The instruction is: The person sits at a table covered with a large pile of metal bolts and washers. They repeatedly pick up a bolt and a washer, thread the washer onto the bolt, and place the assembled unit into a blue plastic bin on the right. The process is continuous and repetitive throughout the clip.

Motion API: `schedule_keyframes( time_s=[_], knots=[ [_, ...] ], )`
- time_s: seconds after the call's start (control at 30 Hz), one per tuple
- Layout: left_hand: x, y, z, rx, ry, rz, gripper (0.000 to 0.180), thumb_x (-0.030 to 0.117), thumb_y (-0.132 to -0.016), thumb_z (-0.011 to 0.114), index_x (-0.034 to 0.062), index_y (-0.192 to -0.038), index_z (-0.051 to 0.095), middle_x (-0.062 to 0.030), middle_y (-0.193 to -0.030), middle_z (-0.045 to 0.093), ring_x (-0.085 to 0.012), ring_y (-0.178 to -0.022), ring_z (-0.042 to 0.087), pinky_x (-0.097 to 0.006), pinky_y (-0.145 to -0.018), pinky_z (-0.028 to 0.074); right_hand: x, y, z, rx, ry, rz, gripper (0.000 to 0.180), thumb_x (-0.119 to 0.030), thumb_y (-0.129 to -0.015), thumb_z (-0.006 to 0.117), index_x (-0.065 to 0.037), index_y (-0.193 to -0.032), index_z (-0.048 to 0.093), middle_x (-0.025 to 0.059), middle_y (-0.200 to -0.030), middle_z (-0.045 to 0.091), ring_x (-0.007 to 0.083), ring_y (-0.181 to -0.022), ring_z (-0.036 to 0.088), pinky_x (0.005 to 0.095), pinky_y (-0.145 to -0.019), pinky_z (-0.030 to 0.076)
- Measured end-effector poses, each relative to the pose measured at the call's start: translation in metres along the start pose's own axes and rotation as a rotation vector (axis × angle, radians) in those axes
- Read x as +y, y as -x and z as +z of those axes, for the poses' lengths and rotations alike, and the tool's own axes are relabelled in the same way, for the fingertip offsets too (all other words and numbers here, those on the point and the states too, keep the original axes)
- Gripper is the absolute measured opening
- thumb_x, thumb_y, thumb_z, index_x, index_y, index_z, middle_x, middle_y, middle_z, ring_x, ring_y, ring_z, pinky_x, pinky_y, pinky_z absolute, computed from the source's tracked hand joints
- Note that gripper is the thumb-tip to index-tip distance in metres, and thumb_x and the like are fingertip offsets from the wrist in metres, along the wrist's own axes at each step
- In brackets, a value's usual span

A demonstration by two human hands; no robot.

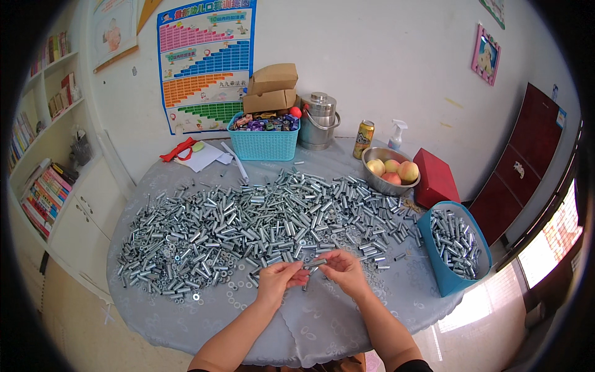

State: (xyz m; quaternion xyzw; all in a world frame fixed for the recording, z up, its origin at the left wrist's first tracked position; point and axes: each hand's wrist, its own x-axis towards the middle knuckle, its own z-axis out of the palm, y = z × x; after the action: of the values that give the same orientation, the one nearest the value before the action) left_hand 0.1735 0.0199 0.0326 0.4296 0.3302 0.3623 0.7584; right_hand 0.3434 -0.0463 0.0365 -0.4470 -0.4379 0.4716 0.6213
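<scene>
Beneath the grip spreads a round table under a grey, faintly patterned cloth (322,332), its near edge just below the forearms. Directly beyond the hands, and running far to their left, lies a broad heap of shiny metal tubes (229,223); flat washers (235,299) are scattered at its near edge, left of the grip. To the right of the grip stands a blue bin (455,286) filled with similar tubes, and past it are a red box (437,180) and a steel bowl (384,186) of fruit (406,172). Farther beyond the grip are a turquoise basket (263,149) of small wrapped items and a lidded steel canister (319,118). A white bookcase (99,229) rises far to the left, a dark red door-like panel (520,161) far to the right, and a pale wall (384,68) behind everything. Printed lettering shows on a colourful stepped-chart poster (204,68) beyond and left of the grip, and on a gold drinks can (363,141) beyond and right. One metal tube (316,263) sits in the grip itself, raised above the cloth: the left hand (279,280) pinches its left end, the right hand (344,273) its right. Another piece shows just under it; whether that is held, I cannot tell.
</scene>
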Motion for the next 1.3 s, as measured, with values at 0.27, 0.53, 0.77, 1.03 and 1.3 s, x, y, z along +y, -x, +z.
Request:
schedule_keyframes(
  time_s=[0.27,0.53,0.77,1.03,1.3],
  knots=[
    [0.0,0.005,0.003,-0.081,0.077,-0.045,0.019,0.011,-0.084,0.059,-0.0057,-0.095,0.059,-0.0168,-0.087,0.064,-0.021,-0.07,0.064,-0.029,-0.064,0.054,0.006,0.001,0.003,-0.027,0.136,-0.103,0.024,0.001,-0.079,0.062,-0.002,-0.102,0.056,0.0062,-0.1,0.061,0.013,-0.091,0.057,0.0258,-0.078,0.048],
    [-0.002,-0.005,-0.006,-0.083,0.234,-0.026,0.019,0.004,-0.081,0.061,-0.0042,-0.098,0.059,-0.0159,-0.092,0.064,-0.0181,-0.072,0.064,-0.027,-0.068,0.054,-0.033,-0.003,-0.012,0.207,0.123,-0.114,0.026,-0.001,-0.079,0.062,0.0,-0.105,0.058,0.0064,-0.096,0.063,0.013,-0.088,0.059,0.0246,-0.077,0.047],
    [0.002,-0.007,-0.006,-0.05,0.233,-0.03,0.017,0.005,-0.081,0.061,-0.0029,-0.096,0.059,-0.0163,-0.092,0.064,-0.0155,-0.069,0.063,-0.027,-0.066,0.054,-0.034,-0.004,-0.062,-0.232,1.017,-0.076,0.025,-0.011,-0.067,0.071,-0.008,-0.091,0.067,0.008,-0.09,0.063,0.0212,-0.085,0.058,0.0308,-0.075,0.046],
    [-0.002,-0.009,-0.01,-0.055,0.223,-0.032,0.017,0.004,-0.08,0.062,-0.0026,-0.096,0.06,-0.0156,-0.091,0.064,-0.0149,-0.069,0.063,-0.027,-0.065,0.054,-0.006,-0.015,-0.064,0.287,0.841,-0.125,0.028,-0.012,-0.067,0.072,-0.007,-0.094,0.065,0.0072,-0.087,0.06,0.0213,-0.076,0.057,0.0313,-0.068,0.046],
    [-0.007,-0.008,-0.008,-0.038,0.192,-0.045,0.017,0.005,-0.08,0.062,-0.0021,-0.095,0.06,-0.0147,-0.089,0.064,-0.0136,-0.069,0.062,-0.027,-0.064,0.054,-0.003,-0.007,-0.079,0.086,1.179,-0.424,0.021,-0.008,-0.066,0.07,-0.008,-0.087,0.067,0.0069,-0.09,0.062,0.025,-0.085,0.057,0.0342,-0.077,0.046]
  ],
)
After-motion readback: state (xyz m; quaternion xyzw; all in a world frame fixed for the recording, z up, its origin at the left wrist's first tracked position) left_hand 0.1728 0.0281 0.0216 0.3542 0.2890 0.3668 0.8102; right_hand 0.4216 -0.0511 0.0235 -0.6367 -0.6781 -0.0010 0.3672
